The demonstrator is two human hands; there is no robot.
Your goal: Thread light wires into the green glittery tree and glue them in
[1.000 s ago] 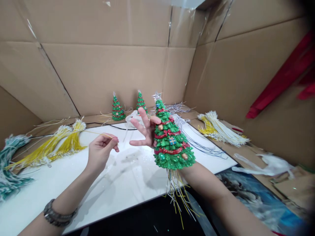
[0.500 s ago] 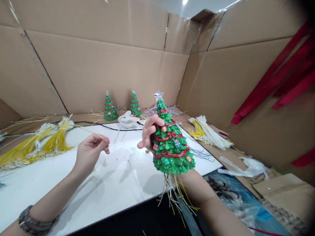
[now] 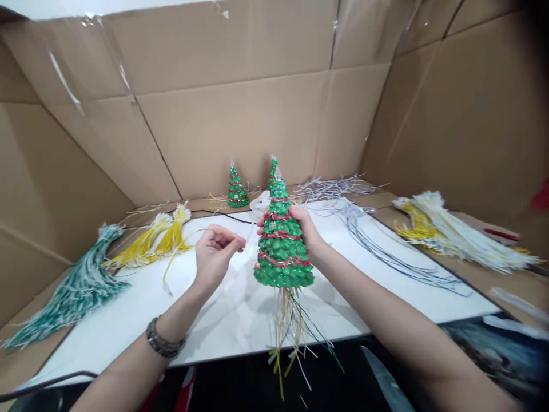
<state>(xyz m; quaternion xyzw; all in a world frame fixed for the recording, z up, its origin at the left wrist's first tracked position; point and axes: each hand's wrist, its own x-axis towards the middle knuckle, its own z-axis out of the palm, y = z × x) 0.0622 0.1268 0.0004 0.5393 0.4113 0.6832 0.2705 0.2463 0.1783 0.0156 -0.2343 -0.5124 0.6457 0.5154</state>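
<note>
Big brown cardboard walls (image 3: 240, 120) stand all around a white table top (image 3: 128, 309), like the inside of a giant box. In the middle of the view the right hand (image 3: 305, 228) holds up a small green Christmas tree (image 3: 282, 247) with red garlands. The fingers are curled around the tree from its 3 o'clock side, with the thumb across the front near the top, so the grip is closed on it. The tree is upright and lifted above the table, not resting on it. Thin yellow, white and dark fibre strands (image 3: 288, 332) hang down from its bottom at 6 o'clock. At 9 o'clock from the tree, just beside it, is the left hand (image 3: 214, 254), with a dark bracelet (image 3: 162, 343) on its wrist. Its fingers are bent in and the fingertips are pinched together on what looks like one thin yellow strand (image 3: 171, 269), though it is too fine to be sure. At 12 o'clock, by the back wall, stand two more little green trees (image 3: 237, 187), with a white thing close to them, partly hidden behind the held tree. At 9 o'clock lie yellow strand bundles (image 3: 154, 243), and farther out a green and white bundle (image 3: 81, 283). At 2 o'clock lie loose grey strands (image 3: 386, 240), and at 3 o'clock a pale yellow and white bundle (image 3: 446, 232).
</note>
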